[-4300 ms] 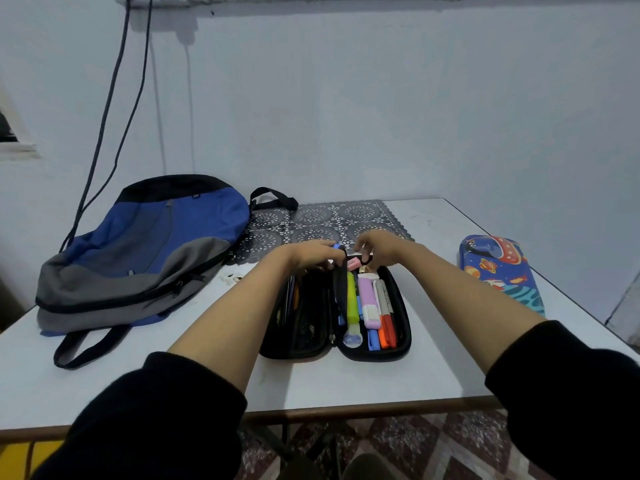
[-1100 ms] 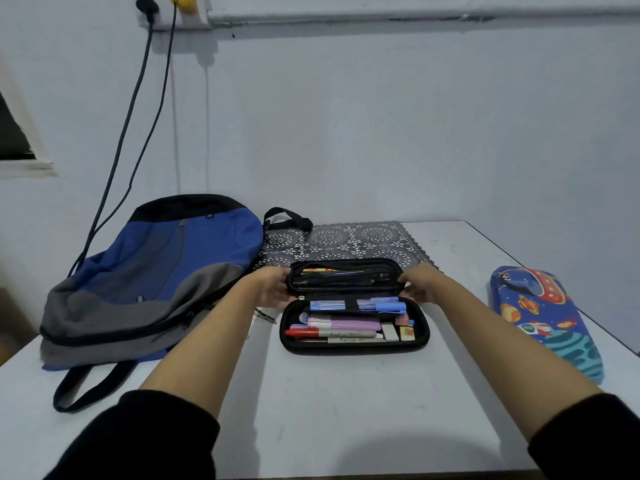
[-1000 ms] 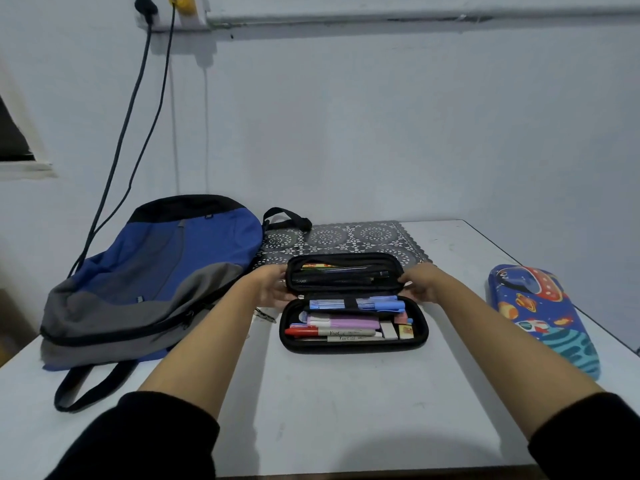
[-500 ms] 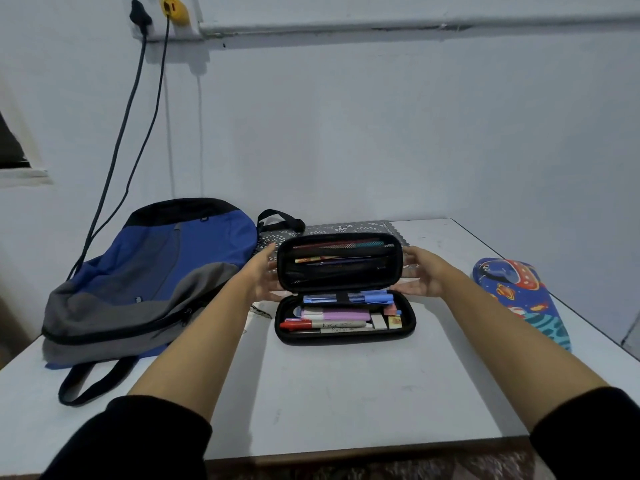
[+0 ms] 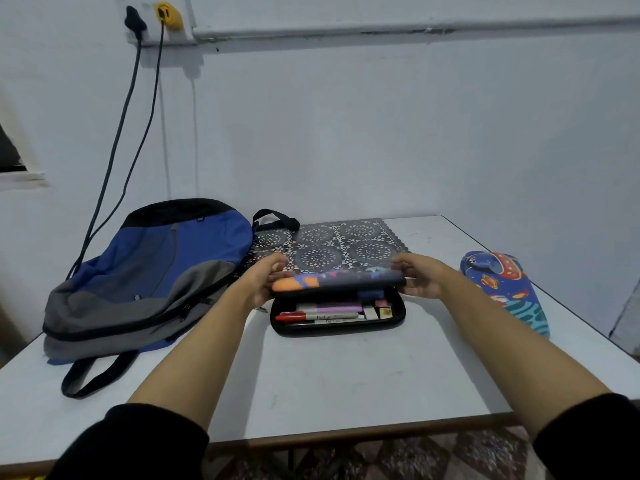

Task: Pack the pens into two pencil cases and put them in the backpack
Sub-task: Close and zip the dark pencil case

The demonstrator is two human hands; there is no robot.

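**Lid held low over the packed pencil case**

Your left hand (image 5: pixel 263 284) and right hand (image 5: pixel 420 278) each grasp one short end of the lid (image 5: pixel 339 281), fingers curled round its edge; the pencil case (image 5: pixel 337 329) sits at the middle of the frame on the table (image 5: pixel 346 382); the lid hangs tilted just above the tray, not yet shut; pens (image 5: pixel 322 311) lie flat and lengthwise inside. The case looks light, with a stiff moulded shell, so it should keep its shape under a firm grip; the hinge and zip are likely the weak points. Hold it by the two short ends and press evenly; watch that no pen rides up onto the rim. The second pencil case (image 5: pixel 502 289) lies closed at the right of the frame; the backpack (image 5: pixel 152 271), soft and slumped, lies at the left and will probably need one hand to hold its mouth open.
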